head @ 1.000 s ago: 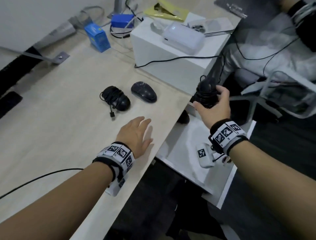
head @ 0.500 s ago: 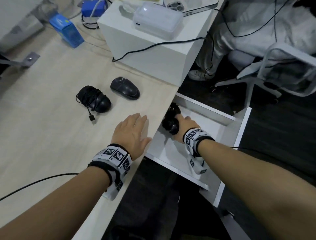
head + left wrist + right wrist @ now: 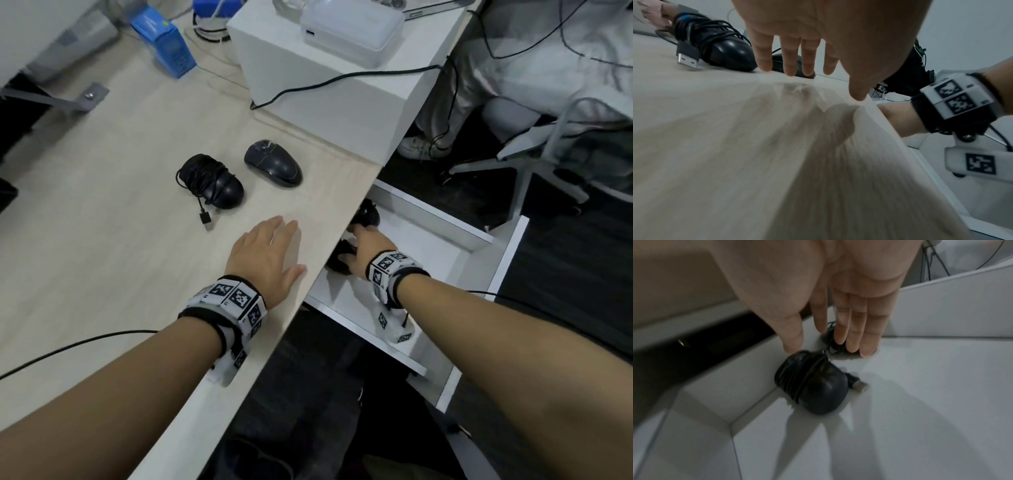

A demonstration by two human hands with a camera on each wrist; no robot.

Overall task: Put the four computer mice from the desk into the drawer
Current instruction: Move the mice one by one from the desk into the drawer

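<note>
Two black mice lie on the wooden desk (image 3: 102, 257): a cable-wrapped mouse (image 3: 215, 183) (image 3: 719, 47) and, to its right, a dark wireless mouse (image 3: 273, 164) (image 3: 795, 65). My left hand (image 3: 274, 246) (image 3: 797, 65) rests flat and open near the desk edge, short of both. In the open white drawer (image 3: 445, 260) lie two more cable-wrapped mice, one near (image 3: 337, 263) (image 3: 813, 384) and one farther back (image 3: 368, 212) (image 3: 830, 340). My right hand (image 3: 363, 243) (image 3: 830, 344) hovers over them with straight fingers, holding nothing.
A white box (image 3: 325, 102) with a white device on it stands at the desk's far right, a black cable trailing from it. A blue carton (image 3: 168, 48) sits at the back. An office chair (image 3: 548, 144) and someone's shoe (image 3: 418, 145) lie beyond the drawer.
My right hand went down from above the drawer into it with a cable-wrapped mouse, set it on the drawer floor and let go. The left hand stayed on the desk.
</note>
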